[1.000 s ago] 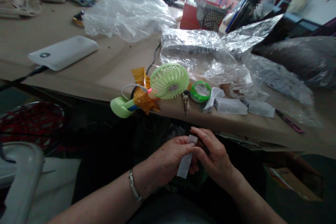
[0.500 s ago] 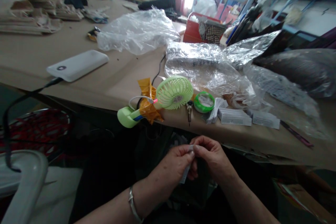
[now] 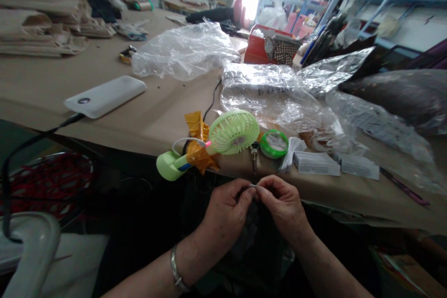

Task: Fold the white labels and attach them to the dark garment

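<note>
Below the table edge: we see two bare hands (image 3: pixel 256 202) close together in front of the body, and a metal bangle (image 3: pixel 175 274) sits on the left wrist.
Left hand: the left hand (image 3: pixel 228 207) is closed loosely, with its back turned up.
Right hand: the right hand (image 3: pixel 282 205) is beside it, and its fingers are curled in.
Fingers: the left fingertips (image 3: pixel 246 192) and the right fingertips (image 3: pixel 262 188) meet and pinch one small thing from both sides.
Held thing: a thin pale paper strip (image 3: pixel 253 187) is between them; only a small edge shows, so we cannot tell its whole shape.
Table top: brown paper (image 3: pixel 150 121) covers the table, and a light green mini fan (image 3: pixel 233 132) with amber tape (image 3: pixel 197 142) lies at its edge.
Green ring: a green round holder (image 3: pixel 274 143) lies near the fan, with something white inside; we cannot tell what it is.
Paper packets: white printed packets (image 3: pixel 316 164) lie to the right of it.
Plastic bag: a clear plastic bag (image 3: pixel 275 88) holds something with dark print on it.
Red box: farther away, a red box (image 3: pixel 256 46) holds a checked cloth (image 3: pixel 282 51).
</note>
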`<state>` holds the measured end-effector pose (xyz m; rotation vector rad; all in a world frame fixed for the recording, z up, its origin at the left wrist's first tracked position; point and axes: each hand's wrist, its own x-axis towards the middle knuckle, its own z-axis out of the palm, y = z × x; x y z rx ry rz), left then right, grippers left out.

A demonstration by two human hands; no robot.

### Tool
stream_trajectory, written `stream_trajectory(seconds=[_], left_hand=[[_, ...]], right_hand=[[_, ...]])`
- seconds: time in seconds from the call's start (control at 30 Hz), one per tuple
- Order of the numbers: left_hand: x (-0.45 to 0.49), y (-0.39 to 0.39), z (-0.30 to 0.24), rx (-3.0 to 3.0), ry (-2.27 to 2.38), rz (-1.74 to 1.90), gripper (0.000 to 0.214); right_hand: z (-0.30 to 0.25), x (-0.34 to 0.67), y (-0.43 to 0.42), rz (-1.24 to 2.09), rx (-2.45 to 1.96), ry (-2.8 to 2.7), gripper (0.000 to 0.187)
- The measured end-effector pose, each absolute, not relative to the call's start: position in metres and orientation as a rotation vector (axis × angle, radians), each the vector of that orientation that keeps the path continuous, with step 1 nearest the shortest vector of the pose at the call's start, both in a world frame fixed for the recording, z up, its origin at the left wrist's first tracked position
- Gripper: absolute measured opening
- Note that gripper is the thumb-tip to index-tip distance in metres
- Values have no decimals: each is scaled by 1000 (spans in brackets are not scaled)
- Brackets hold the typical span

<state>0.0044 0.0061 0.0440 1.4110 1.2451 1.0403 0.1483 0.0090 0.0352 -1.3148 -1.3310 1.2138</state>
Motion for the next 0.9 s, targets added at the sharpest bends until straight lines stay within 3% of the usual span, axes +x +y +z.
stream_trajectory(seconds=[0.9], left_hand=[[5, 18, 45, 1501, 1325, 1051, 19]], right_hand=[[33, 147, 17, 970, -1292, -1476, 9]])
